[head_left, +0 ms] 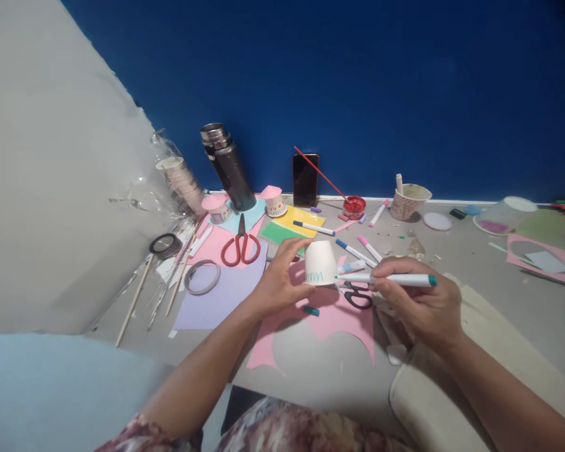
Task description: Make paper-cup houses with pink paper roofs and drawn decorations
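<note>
In my left hand [282,276] is a white paper cup [320,258], turned upside down, with teal wavy lines along its lower edge. Fingers and thumb grip the cup from its left side. My right hand [419,301] pinches a white marker [400,280] with a teal end, its tip at the right side of the cup. A loose teal cap [311,311] lies on the table below the cup. Under both hands spreads cut pink paper [320,342], and black-handled scissors [358,296] rest just behind the marker.
Red-handled scissors [241,248] and a tape roll [202,277] lie at the left. Behind stand a dark flask [230,169], two small decorated cups with pink tops, a phone [306,180] and a red paint pot [354,208]. A patterned cup [407,202] stands at the right.
</note>
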Demonstrator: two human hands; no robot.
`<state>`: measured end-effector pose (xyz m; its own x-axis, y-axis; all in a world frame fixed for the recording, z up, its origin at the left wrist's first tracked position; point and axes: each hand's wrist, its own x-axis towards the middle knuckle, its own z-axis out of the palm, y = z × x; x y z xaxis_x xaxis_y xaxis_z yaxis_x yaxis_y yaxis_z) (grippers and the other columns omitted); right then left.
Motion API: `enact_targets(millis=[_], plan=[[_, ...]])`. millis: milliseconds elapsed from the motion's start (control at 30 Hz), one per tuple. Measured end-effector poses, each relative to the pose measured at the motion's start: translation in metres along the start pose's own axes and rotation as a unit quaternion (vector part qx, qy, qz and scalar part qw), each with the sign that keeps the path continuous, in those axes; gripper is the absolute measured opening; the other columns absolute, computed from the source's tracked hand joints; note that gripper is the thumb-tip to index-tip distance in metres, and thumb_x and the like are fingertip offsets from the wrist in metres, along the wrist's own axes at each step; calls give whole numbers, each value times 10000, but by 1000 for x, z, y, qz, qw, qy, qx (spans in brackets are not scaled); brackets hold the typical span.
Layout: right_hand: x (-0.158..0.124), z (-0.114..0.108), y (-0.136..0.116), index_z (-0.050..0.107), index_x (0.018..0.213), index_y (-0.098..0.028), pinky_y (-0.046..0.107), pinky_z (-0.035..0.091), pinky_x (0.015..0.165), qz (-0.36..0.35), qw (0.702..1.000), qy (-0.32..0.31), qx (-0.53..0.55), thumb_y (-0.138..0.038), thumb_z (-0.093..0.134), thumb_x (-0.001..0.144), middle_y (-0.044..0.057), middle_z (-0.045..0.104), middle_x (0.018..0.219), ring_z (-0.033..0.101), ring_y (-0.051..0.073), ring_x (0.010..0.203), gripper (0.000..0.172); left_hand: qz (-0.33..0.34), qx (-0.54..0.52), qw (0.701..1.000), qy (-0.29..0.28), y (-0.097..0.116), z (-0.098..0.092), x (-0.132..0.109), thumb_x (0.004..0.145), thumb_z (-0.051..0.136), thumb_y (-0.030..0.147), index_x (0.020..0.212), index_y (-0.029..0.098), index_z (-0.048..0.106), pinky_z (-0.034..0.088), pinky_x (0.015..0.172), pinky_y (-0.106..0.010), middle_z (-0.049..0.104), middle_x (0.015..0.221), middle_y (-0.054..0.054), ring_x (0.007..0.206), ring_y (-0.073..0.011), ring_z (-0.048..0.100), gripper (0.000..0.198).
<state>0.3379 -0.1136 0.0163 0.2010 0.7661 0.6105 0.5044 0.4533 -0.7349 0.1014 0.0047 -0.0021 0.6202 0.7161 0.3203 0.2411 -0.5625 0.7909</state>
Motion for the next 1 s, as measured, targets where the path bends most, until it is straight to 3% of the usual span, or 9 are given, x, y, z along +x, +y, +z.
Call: enact_targets(millis=[467, 633, 1000], plan=[[-6, 8, 13, 761, 951, -230, 329, 632, 711, -45, 997, -65, 17, -207, 746, 914, 60, 820, 889, 805, 246, 833, 45, 5, 11, 1000, -24, 3, 1, -1, 743, 802, 150, 1463, 308, 501, 449, 1180, -490, 518, 1483, -101, 1392, -322, 497, 796], [-2, 7, 9, 763, 941, -234, 292, 622, 653, -46, 998, -43, 2, -209, 747, 912, 48, 819, 857, 786, 211, 741, 41, 0, 13, 999, -44, 3, 0, -2, 762, 793, 161, 1489, 325, 493, 440, 1197, -495, 493, 1517, -99, 1421, -327, 479, 804], [0, 3, 5, 769, 920, -236, 237, 579, 574, -37, 999, -35, -8, -208, 731, 918, 18, 805, 796, 752, 169, 642, 47, -18, -45, 998, -32, 3, -2, -1, 748, 822, 196, 1478, 327, 525, 439, 1186, -504, 503, 1540, -97, 1447, -335, 473, 799]])
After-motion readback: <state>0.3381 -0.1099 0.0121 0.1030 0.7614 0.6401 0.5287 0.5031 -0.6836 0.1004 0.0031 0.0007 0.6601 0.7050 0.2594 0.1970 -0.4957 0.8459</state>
